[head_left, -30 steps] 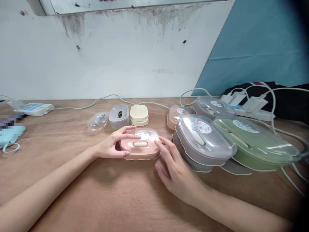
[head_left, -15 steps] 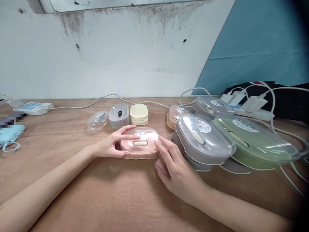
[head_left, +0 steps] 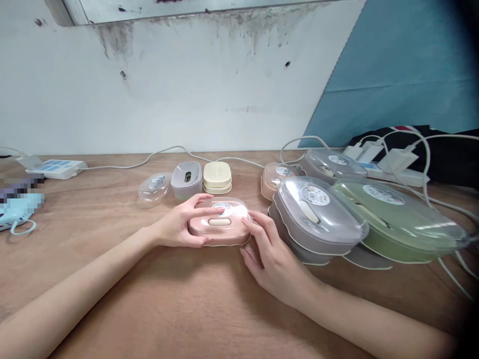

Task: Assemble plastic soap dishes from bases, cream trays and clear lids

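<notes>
A pink lidded food box [head_left: 209, 232] with a clear cover, a round printed sticker and a pale oblong handle piece sits flat on the table in front of me. My left hand [head_left: 179, 224] grips its left end, fingers over the cover and thumb along the front edge. At the right end, the fingertips of my right hand [head_left: 275, 259] rest on the cover's corner and side, and that thumb is lower, near the front corner. Just behind the box stand a small grey open-topped box [head_left: 187, 187] and a cream lidded box [head_left: 217, 174].
A loose clear lid [head_left: 154, 187] lies at the back left. To the right are stacked grey boxes [head_left: 322, 234], a green box [head_left: 404, 209] and a small peach box [head_left: 268, 179]. Power strips [head_left: 62, 169] and white cables run along the wall; a light-blue device [head_left: 28, 207] lies far left.
The view has shifted slightly, moving everything a little to the right. My left thumb has slid further along the box's front edge, and my right fingers stay at its right end.
</notes>
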The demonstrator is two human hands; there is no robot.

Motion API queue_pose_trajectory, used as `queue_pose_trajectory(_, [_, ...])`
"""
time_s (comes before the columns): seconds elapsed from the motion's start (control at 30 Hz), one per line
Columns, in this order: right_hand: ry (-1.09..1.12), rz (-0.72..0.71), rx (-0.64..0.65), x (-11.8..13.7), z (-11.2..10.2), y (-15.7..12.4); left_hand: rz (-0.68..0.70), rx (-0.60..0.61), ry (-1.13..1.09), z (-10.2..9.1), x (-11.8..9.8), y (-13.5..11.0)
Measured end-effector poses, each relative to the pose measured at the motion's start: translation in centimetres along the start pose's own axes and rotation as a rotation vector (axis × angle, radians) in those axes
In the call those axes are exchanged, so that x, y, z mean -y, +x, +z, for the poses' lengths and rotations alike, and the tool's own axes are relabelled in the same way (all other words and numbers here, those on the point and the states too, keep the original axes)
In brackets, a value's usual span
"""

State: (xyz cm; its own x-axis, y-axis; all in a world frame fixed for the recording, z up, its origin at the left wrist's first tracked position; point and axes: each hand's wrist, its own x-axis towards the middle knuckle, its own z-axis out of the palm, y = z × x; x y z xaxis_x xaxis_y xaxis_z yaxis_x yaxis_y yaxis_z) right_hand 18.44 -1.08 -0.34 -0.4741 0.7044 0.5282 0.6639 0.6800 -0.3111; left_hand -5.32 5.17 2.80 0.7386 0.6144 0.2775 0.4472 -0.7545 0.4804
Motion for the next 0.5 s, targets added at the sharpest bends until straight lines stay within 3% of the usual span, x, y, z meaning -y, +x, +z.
queue_pose_trajectory(0.3, [-0.096, -0.026, 0.0, 0.12, -0.25, -0.2, -0.038, 0.105, -0.073, -0.51, -0.1, 0.13])
queue_pose_trajectory(0.5, [-0.102, -0.017, 0.013, 0.32, -0.48, -0.09, 0.011, 0.038, -0.141, 0.11, 0.49, -0.31])
